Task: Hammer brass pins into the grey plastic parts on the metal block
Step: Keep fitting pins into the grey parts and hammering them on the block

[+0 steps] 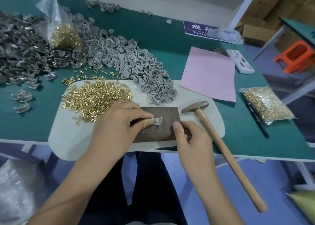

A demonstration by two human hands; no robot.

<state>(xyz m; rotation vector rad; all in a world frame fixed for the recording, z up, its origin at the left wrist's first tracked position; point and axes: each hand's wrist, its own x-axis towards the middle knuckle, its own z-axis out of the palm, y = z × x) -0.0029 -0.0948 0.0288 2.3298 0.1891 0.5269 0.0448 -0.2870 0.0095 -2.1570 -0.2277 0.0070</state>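
A dark metal block (163, 114) lies on a white mat (68, 136) at the table's front edge. My left hand (117, 122) pinches a small grey plastic part (157, 121) on the block, a brass pin head showing in it. My right hand (190, 139) hovers at the block's right side with fingers curled and the thumb raised; whether it holds a pin is hidden. A hammer (219, 139) with a wooden handle lies to the right, its head on the mat. Loose brass pins (97, 97) are heaped on the mat behind my left hand.
A pile of grey plastic parts (136, 66) spreads behind the mat, with darker finished parts (20, 51) at far left. A bag of brass pins (265, 103), a pen (258, 120) and a pink sheet (208, 73) lie on the green table to the right.
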